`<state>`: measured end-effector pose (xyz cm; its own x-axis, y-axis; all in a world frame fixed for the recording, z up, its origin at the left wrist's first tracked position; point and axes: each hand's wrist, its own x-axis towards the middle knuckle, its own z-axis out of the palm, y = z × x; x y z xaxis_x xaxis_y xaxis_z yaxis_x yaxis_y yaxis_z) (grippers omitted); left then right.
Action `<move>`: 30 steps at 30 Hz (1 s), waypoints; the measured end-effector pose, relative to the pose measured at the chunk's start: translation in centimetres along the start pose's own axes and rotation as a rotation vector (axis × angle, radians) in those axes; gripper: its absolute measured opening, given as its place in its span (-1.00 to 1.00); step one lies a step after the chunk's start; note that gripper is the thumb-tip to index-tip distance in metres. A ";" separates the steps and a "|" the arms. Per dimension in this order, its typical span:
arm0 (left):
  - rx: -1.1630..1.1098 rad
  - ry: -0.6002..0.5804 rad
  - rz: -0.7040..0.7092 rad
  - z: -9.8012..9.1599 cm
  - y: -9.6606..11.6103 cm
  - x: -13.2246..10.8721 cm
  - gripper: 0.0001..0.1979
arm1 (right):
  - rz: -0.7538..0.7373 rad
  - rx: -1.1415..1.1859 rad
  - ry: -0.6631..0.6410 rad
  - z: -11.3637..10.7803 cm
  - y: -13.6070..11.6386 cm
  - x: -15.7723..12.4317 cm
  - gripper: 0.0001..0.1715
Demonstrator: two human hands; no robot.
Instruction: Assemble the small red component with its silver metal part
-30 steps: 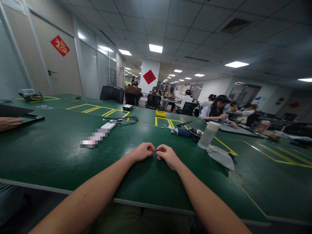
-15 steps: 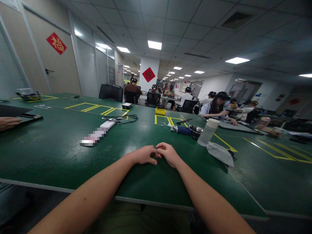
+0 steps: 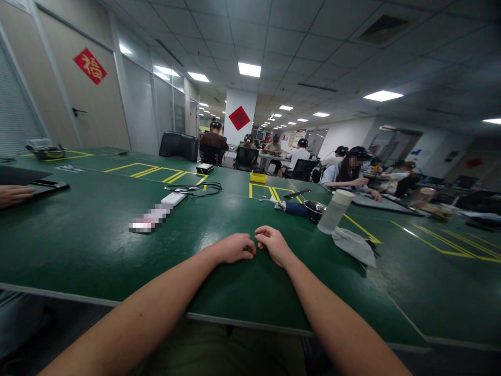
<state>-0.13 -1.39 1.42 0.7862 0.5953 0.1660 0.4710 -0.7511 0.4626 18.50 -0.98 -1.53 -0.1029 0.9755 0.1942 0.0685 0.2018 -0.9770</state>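
Observation:
Just above the green table, my left hand (image 3: 236,248) is closed, thumb and fingers pinched on a small red object (image 3: 254,251). Only a speck of that object shows, so its kind is unclear. My right hand (image 3: 273,245) is beside it, a narrow gap away, with fingers curled inward. Whether anything sits in the right fingers is hidden. Beyond the right hand are a frosted bottle (image 3: 335,211), a grey cloth pouch (image 3: 354,247) and a metal bowl (image 3: 314,210).
A white power strip (image 3: 174,199) with a black cable (image 3: 203,189) lies ahead on the left of the green table (image 3: 97,250). A yellow box (image 3: 258,177) stands farther back. Another person's hand (image 3: 15,195) rests at the left edge. People sit at desks beyond.
My hands have come apart slightly; they touched around the small red object before. The left thumb has drawn in toward its fingers. The things on the table have stayed put.

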 end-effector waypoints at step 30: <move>-0.800 0.299 -0.263 0.0 -1.3 0.4 -0.79 | 0.087 0.142 -0.103 0.4 -1.0 -0.6 -0.76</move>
<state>-0.44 -0.21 0.85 0.5023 0.8537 0.1376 0.1133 -0.2227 0.9683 18.06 -1.84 -0.69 -0.2043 0.9732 0.1053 -0.0584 0.0952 -0.9937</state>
